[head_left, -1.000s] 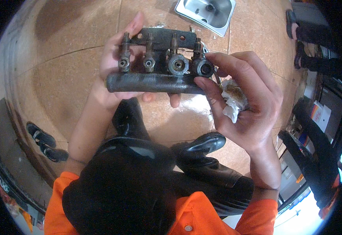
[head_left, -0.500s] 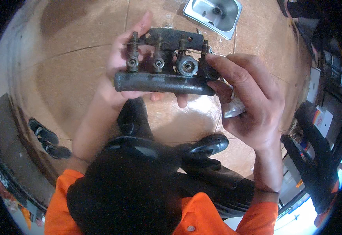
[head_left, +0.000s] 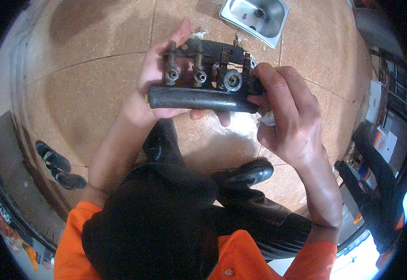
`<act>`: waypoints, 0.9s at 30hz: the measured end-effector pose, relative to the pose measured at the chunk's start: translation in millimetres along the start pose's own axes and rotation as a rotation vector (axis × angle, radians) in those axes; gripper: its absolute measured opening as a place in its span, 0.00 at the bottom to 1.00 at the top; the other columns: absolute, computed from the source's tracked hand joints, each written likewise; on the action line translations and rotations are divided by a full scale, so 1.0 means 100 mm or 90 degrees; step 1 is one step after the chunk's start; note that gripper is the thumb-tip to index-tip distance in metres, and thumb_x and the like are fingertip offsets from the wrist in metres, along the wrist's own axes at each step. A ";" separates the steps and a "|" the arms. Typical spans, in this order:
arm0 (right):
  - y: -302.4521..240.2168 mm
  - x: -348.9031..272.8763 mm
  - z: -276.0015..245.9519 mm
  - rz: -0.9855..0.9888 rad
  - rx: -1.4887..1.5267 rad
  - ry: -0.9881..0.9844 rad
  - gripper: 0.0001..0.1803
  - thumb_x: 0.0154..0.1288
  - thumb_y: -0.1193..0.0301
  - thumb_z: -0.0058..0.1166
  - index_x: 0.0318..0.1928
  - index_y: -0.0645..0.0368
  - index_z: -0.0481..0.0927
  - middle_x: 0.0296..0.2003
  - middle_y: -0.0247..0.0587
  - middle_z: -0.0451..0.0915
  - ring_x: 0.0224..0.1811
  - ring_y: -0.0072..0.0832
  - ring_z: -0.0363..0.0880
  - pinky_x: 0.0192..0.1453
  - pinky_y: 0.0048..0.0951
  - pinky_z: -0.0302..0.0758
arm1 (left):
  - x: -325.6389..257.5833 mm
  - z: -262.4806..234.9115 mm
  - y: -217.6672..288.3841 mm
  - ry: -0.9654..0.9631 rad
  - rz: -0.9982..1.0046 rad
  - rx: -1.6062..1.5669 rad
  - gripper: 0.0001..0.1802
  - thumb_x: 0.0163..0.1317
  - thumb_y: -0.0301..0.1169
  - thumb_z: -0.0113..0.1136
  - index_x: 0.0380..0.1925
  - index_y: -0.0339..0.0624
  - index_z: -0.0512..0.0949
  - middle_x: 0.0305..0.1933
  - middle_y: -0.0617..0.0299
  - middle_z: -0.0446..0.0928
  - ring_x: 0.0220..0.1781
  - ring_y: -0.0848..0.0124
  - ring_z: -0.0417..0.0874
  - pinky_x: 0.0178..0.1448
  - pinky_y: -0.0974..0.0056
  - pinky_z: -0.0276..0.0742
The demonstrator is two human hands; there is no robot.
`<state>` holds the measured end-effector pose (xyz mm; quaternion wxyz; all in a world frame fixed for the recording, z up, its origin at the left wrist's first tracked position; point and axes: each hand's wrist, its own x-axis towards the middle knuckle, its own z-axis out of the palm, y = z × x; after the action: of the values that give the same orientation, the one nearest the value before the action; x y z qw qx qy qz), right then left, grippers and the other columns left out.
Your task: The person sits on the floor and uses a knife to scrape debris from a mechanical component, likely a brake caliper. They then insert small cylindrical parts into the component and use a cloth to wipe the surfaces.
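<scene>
A dark, grimy valve manifold (head_left: 203,99), a thick round pipe with several small brass-tipped valves and a flat bracket, is held up in front of me. My left hand (head_left: 149,77) grips it from behind at its left end, thumb up beside the bracket and fingertips showing below the pipe. At the other end, my right hand (head_left: 294,114) has its fingers curled round the last valve, which they partly hide. A crumpled white wad (head_left: 267,119), seemingly cloth or plastic, is tucked within those same fingers. One valve (head_left: 232,80) carries a wider round fitting than its neighbours.
On the brown tiled floor (head_left: 96,93) beyond the manifold lies a rectangular steel pan (head_left: 225,17) with small parts inside. A pair of dark slippers (head_left: 54,157) lies at the left. Black boots (head_left: 254,172) are below my hands. A white box (head_left: 384,144) stands among clutter at the right.
The manifold has shifted slightly right with both hands, and it tilts a little. The white wad has drawn in closer to the right end, under my right fingers.
</scene>
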<state>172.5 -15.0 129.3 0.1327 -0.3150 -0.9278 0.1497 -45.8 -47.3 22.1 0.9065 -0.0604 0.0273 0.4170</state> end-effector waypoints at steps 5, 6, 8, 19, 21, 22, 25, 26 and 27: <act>0.04 -0.07 0.09 0.016 0.000 0.028 0.31 0.42 0.89 0.59 0.53 0.67 0.77 0.39 0.50 0.78 0.37 0.43 0.83 0.39 0.38 0.81 | 0.04 0.03 -0.02 0.070 -0.017 0.008 0.46 0.70 0.66 0.34 0.60 0.29 0.71 0.47 0.33 0.81 0.25 0.45 0.85 0.18 0.52 0.82; 0.04 -0.08 0.10 0.019 0.002 0.033 0.31 0.41 0.89 0.59 0.53 0.67 0.77 0.39 0.50 0.78 0.37 0.43 0.83 0.39 0.38 0.81 | 0.04 0.03 -0.02 0.085 -0.019 0.001 0.46 0.70 0.66 0.34 0.60 0.29 0.72 0.47 0.34 0.81 0.25 0.45 0.85 0.18 0.52 0.82; 0.05 -0.08 0.11 0.020 0.003 0.037 0.31 0.41 0.89 0.60 0.53 0.66 0.77 0.38 0.49 0.78 0.37 0.43 0.83 0.39 0.38 0.81 | 0.04 0.01 -0.02 0.074 -0.021 0.005 0.46 0.70 0.66 0.35 0.61 0.30 0.71 0.48 0.34 0.81 0.26 0.45 0.86 0.19 0.51 0.82; 0.08 -0.07 0.16 0.121 0.146 0.047 0.29 0.46 0.87 0.60 0.54 0.61 0.75 0.40 0.45 0.77 0.35 0.36 0.81 0.37 0.29 0.78 | 0.02 -0.17 0.01 0.021 -0.011 -0.025 0.47 0.70 0.66 0.36 0.67 0.30 0.64 0.55 0.30 0.76 0.35 0.33 0.84 0.24 0.45 0.86; 0.05 -0.07 0.06 0.310 0.330 0.055 0.31 0.50 0.86 0.59 0.57 0.60 0.72 0.44 0.43 0.76 0.38 0.33 0.80 0.39 0.26 0.76 | -0.01 -0.16 0.02 0.039 -0.006 -0.004 0.48 0.69 0.66 0.36 0.69 0.31 0.61 0.58 0.28 0.73 0.38 0.28 0.82 0.25 0.45 0.87; 0.05 -0.07 0.00 0.435 0.444 0.056 0.31 0.52 0.85 0.59 0.59 0.59 0.70 0.47 0.43 0.76 0.40 0.31 0.79 0.40 0.25 0.76 | -0.01 -0.15 0.03 0.041 0.000 0.006 0.48 0.69 0.66 0.36 0.70 0.31 0.59 0.60 0.28 0.72 0.39 0.25 0.82 0.26 0.45 0.87; 0.32 -0.16 -0.11 0.360 1.064 0.121 0.30 0.59 0.85 0.55 0.62 0.62 0.63 0.58 0.48 0.71 0.57 0.31 0.73 0.56 0.29 0.73 | 0.00 -0.11 0.08 0.026 0.013 0.030 0.50 0.69 0.67 0.36 0.72 0.32 0.56 0.62 0.27 0.69 0.41 0.21 0.80 0.25 0.46 0.88; 0.28 -0.17 -0.09 0.347 0.905 0.134 0.29 0.59 0.85 0.55 0.62 0.63 0.64 0.58 0.48 0.71 0.57 0.32 0.73 0.58 0.30 0.73 | 0.00 -0.09 0.09 0.021 0.010 0.035 0.50 0.69 0.67 0.36 0.72 0.32 0.56 0.62 0.27 0.69 0.41 0.22 0.80 0.25 0.46 0.88; 0.15 -0.12 -0.03 0.331 0.750 0.149 0.29 0.59 0.86 0.55 0.61 0.65 0.64 0.58 0.48 0.72 0.58 0.33 0.74 0.60 0.31 0.72 | 0.00 -0.07 0.10 0.021 0.004 0.043 0.50 0.68 0.67 0.36 0.72 0.32 0.56 0.62 0.27 0.69 0.41 0.22 0.80 0.25 0.46 0.88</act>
<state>191.4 -10.4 124.7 0.3427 -0.4180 -0.5636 0.6246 -53.0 -41.5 14.4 0.9062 -0.0363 0.0567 0.4175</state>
